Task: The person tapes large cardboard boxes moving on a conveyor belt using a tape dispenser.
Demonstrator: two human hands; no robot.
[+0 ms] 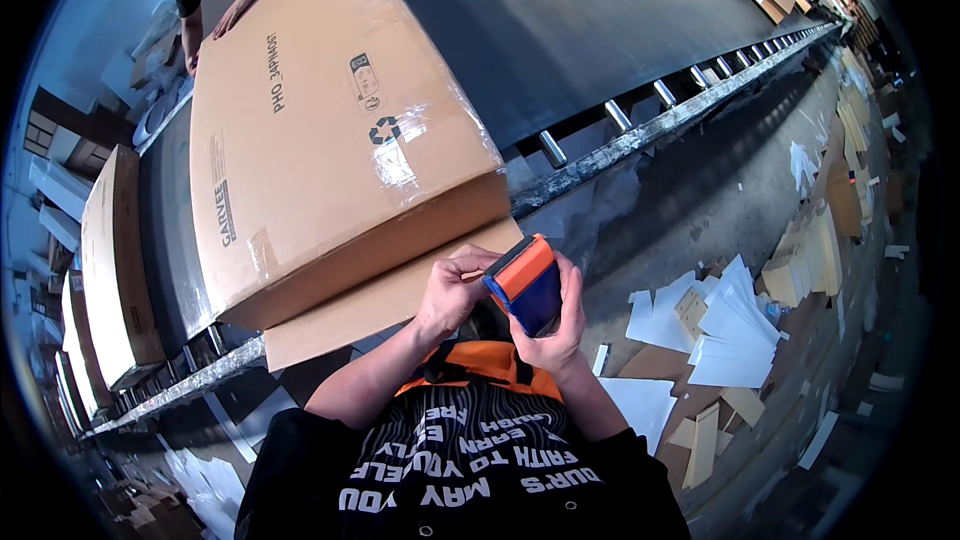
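Observation:
My right hand (pixel 556 320) is wrapped round an orange and dark blue hand-held tool (pixel 527 275), which looks like a packing tape dispenser. It is held up in front of my waist. At its left edge my left hand (pixel 457 285) is closed, fingertips pinched together against it; what they pinch is hidden. Just beyond my hands lies a large brown cardboard box (pixel 330 120) with shiny clear tape along its edges. A cardboard flap (pixel 390 292) sticks out from its near end, under my left wrist.
The box rests on a conveyor with a dark belt (pixel 580 20) and metal rollers (pixel 618 116). A co-worker's hand (pixel 232 16) touches its far side. More boxes (pixel 118 270) stand at left. White sheets (pixel 735 330) and cardboard scraps (pixel 703 445) litter the floor at right.

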